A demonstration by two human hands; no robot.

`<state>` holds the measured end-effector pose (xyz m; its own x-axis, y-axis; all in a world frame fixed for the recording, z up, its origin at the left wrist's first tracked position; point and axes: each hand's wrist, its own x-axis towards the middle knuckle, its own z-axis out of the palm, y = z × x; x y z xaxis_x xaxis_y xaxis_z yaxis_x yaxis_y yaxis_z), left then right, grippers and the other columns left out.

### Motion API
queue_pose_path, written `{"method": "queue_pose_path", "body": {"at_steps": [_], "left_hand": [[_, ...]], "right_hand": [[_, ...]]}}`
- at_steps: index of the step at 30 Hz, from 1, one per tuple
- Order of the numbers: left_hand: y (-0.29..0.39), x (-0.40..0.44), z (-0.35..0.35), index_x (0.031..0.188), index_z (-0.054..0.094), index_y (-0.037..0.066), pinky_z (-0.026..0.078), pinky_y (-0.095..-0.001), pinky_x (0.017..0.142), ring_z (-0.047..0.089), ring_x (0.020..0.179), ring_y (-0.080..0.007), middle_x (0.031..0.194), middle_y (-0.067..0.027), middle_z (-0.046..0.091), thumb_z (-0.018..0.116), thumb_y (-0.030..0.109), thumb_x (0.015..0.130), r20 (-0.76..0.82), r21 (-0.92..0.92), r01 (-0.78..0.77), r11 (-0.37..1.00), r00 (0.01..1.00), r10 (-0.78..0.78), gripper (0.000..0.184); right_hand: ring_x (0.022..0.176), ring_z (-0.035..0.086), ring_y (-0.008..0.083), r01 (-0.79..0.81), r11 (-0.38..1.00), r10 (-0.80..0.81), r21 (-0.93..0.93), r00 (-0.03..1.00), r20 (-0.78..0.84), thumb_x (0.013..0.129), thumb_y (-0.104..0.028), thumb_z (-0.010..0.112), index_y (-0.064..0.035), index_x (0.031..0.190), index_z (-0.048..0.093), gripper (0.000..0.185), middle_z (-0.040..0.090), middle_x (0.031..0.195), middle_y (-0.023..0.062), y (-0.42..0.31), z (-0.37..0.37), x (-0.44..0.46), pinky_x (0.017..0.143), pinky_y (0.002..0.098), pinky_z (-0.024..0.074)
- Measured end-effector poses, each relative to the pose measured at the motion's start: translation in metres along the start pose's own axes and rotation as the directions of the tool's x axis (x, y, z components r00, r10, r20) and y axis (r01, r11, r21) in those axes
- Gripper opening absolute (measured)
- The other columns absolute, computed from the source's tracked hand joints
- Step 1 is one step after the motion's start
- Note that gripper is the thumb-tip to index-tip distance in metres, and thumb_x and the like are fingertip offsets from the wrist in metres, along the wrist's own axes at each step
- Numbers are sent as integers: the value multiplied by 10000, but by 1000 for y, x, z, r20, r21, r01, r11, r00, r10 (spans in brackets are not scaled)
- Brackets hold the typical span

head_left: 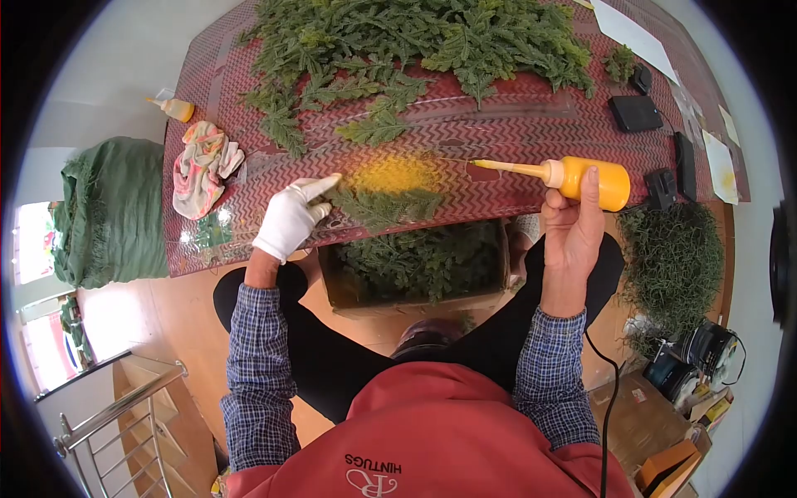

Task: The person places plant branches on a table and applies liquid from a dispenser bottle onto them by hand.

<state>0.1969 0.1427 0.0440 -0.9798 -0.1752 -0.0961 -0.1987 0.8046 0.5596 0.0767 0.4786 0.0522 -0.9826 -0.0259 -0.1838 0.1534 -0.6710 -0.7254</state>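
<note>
Right of the green sprig (388, 207), our right hand (573, 224) grips the yellow bottle (602, 184), nozzle (510, 168) pointing sprigward; our left hand (287, 219) (pinch unclear) adjoins its left end.

1. Landmark: red zigzag-patterned table (531, 124).
2. Table's far edge, on top: heap of green artificial fir sprigs (415, 37).
3. Left end, on table: crumpled pale floral cloth (203, 170); behind it, small yellow-filled plastic squeeze bottle (177, 108).
4. Near edge, middle, on table: single feathery green sprig (386, 207), with white-gloved left hand (305, 209) at its left end; yellow patch (394, 173) just beyond.
5. Over table, right of middle: large yellow cylindrical squeeze bottle (599, 183) in bare right hand (574, 220), nozzle leftward.
6. Right end, on table: flat black rectangular device (635, 114).
7. Below near edge: open brown cardboard box (448, 305), greenery inside.
8. Left of table: bulky green fabric sack (120, 216).
</note>
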Motion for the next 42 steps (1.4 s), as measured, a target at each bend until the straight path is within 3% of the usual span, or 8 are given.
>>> {"method": "queue_pose_path", "body": {"at_steps": [4, 7, 10, 17, 24, 32, 36, 42], "left_hand": [[14, -13, 12, 1137, 677, 105, 512, -352, 856, 645, 981, -296, 1067, -152, 672, 630, -2, 787, -382, 271, -12, 963, 917, 119, 369], [34, -35, 42, 1294, 577, 216, 383, -501, 1010, 446, 1259, -409, 1390, -232, 447, 702, 258, 797, -200, 363, -182, 914, 943, 267, 514], [29, -46, 70, 1368, 503, 305, 275, -521, 1087, 279, 1351, -480, 1472, -310, 264, 704, 476, 733, 30, 434, -193, 880, 979, 199, 688], [28, -44, 71, 1344, 519, 350, 298, -516, 1061, 314, 1328, -474, 1444, -329, 285, 723, 484, 687, 10, 483, -214, 849, 971, 239, 700], [28, -46, 80, 1351, 500, 372, 328, -528, 1025, 338, 1315, -455, 1440, -315, 299, 714, 503, 688, -81, 507, -163, 847, 969, 235, 709], [41, -44, 91, 1365, 471, 390, 334, -554, 1007, 326, 1320, -442, 1442, -290, 314, 688, 528, 707, -121, 532, -50, 845, 984, 134, 707], [42, -45, 92, 1364, 466, 399, 335, -555, 1006, 320, 1327, -437, 1446, -284, 315, 689, 532, 707, -114, 546, -41, 837, 986, 123, 706], [60, -40, 103, 1359, 473, 371, 364, -544, 959, 354, 1277, -454, 1417, -295, 348, 722, 497, 707, -227, 511, 71, 856, 972, 55, 709]], "right_hand": [[652, 639, 138, -58, 997, 54, 47, 994, 92, 969, -314, 557, -2, 1045, 589, 323, 680, 924, 147, 14, 4, -4, 576, 280, 581], [813, 676, 207, -244, 961, 219, 132, 959, 180, 990, -337, 501, -29, 1119, 554, 339, 664, 1057, 167, 46, 19, -22, 844, 460, 558], [817, 680, 223, -342, 933, 308, 112, 919, 245, 993, -349, 491, -28, 1158, 536, 364, 633, 1144, 169, 76, 31, -37, 781, 423, 588], [922, 678, 295, -303, 931, 337, -205, 928, 161, 983, -370, 506, -20, 1145, 507, 386, 633, 1040, 141, 121, 26, -30, 751, 403, 605], [1077, 607, 303, -186, 978, 170, 93, 972, 161, 986, -374, 500, -26, 1140, 493, 380, 612, 1081, 143, 123, 23, 8, 958, 506, 498], [1204, 471, 308, -542, 830, 529, 131, 840, 122, 943, -588, 426, -131, 1175, 537, 525, 582, 1196, 121, 95, 35, -44, 1051, 631, 302], [1235, 439, 294, -480, 864, 462, 154, 876, 139, 925, -615, 437, -136, 1160, 532, 542, 582, 1162, 86, 117, 47, -31, 1095, 650, 162], [1244, 446, 266, -223, 891, 169, 396, 972, 165, 895, -631, 465, -120, 1193, 520, 594, 569, 1222, 92, 102, 91, 42, 1106, 630, 188]]}}
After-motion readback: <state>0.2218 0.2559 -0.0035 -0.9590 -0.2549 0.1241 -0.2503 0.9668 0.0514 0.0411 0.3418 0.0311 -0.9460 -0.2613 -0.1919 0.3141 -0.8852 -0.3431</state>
